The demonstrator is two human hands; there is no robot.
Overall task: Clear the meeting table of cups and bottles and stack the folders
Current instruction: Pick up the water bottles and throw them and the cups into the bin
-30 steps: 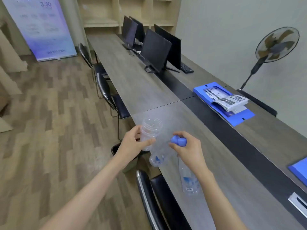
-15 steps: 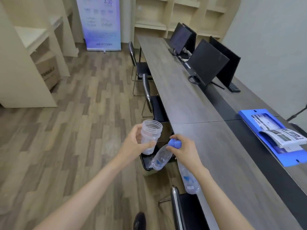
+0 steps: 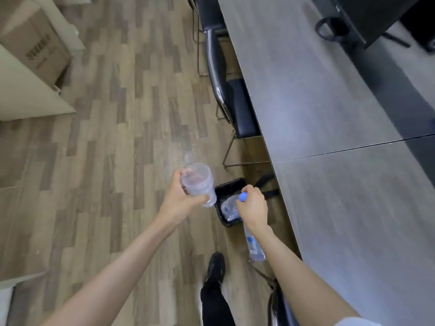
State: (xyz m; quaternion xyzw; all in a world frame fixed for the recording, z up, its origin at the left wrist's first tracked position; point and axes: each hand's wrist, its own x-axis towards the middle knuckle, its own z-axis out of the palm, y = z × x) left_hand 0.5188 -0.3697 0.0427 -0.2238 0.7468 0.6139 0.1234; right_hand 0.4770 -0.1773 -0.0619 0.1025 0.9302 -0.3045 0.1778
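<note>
My left hand (image 3: 181, 201) grips stacked clear plastic cups (image 3: 199, 183), held upright over the floor just left of a black bin (image 3: 226, 188). My right hand (image 3: 253, 208) holds two clear bottles: one with a blue cap (image 3: 243, 197) points down over the bin, the other bottle (image 3: 253, 245) with a blue label hangs below my wrist. The bin stands on the floor beside the grey meeting table (image 3: 353, 208). No folders are in view.
A black chair (image 3: 237, 107) is pushed to the table's edge beyond the bin, another chair (image 3: 279, 307) sits at the bottom. My black shoe (image 3: 215, 269) is on the wood floor. A cardboard box (image 3: 35, 48) and pale shelving stand at left. Monitor stands (image 3: 334, 27) sit far right.
My view has tilted down from the room to the floor and bin. Both hands, still holding the cups and bottles, have come over and beside the bin.
</note>
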